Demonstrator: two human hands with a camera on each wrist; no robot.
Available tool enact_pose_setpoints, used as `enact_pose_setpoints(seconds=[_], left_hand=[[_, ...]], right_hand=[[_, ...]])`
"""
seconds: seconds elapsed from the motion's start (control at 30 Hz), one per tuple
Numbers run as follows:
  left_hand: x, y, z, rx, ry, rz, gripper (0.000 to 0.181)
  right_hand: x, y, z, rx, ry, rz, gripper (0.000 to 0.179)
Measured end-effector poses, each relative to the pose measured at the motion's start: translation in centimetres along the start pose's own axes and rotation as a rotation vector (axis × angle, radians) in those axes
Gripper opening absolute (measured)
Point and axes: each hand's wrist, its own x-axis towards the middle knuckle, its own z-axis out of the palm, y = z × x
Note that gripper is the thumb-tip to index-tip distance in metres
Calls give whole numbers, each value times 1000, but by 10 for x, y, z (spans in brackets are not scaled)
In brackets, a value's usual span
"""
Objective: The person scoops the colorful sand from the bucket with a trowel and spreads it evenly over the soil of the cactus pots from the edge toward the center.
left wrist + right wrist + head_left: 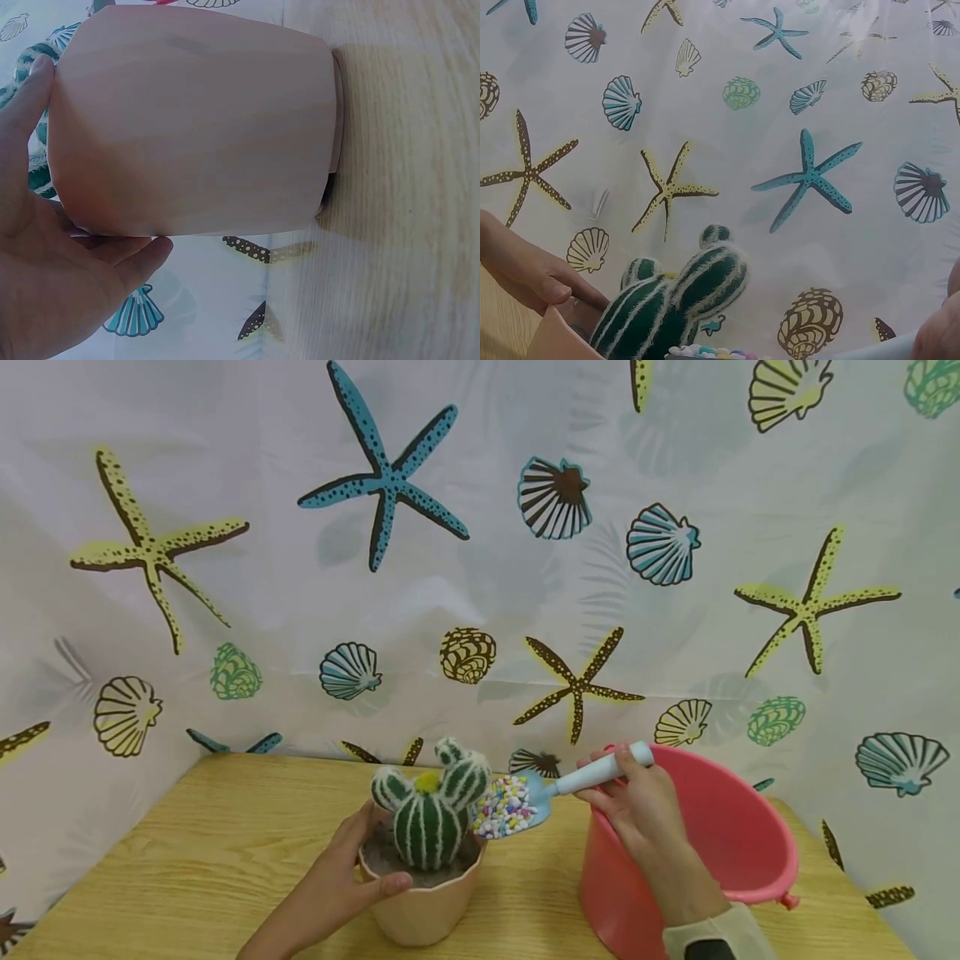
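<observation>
A green plush-like cactus [427, 831] with white stripes and a yellow tuft stands upright in a peach flower pot [423, 914] on the table. My left hand [341, 877] grips the pot's left side, its thumb over the front rim; the left wrist view shows the thumb and fingers against the pot wall [195, 127]. With my right hand [641, 806] I hold a light blue trowel [592, 774] by its handle. Its scoop carries many coloured pebbles [506, 806] and overlaps the pot's right rim. Grey soil-like filling [378, 852] surrounds the cactus base.
Under my right forearm stands a large pink-red bucket [618, 893], its wide mouth tilted in view and its inside bottom hidden. The wooden table [225, 827] backs onto a white curtain [480, 585] printed with starfish and shells.
</observation>
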Motion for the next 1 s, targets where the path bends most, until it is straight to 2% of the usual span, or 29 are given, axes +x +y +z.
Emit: enact_pose_setpoints(seconds=[0.33,0.83,1.0], left_hand=[[0,-1,2,6,14,26,97],[2,0,0,15,-3,-7,99],[1,0,1,25,-6,-9,99]], right_hand=[[1,5,3,-35,-12,-41,16],[5,7,11,-115,-7,-55,27],[6,8,13,-122,-12,-64,20]])
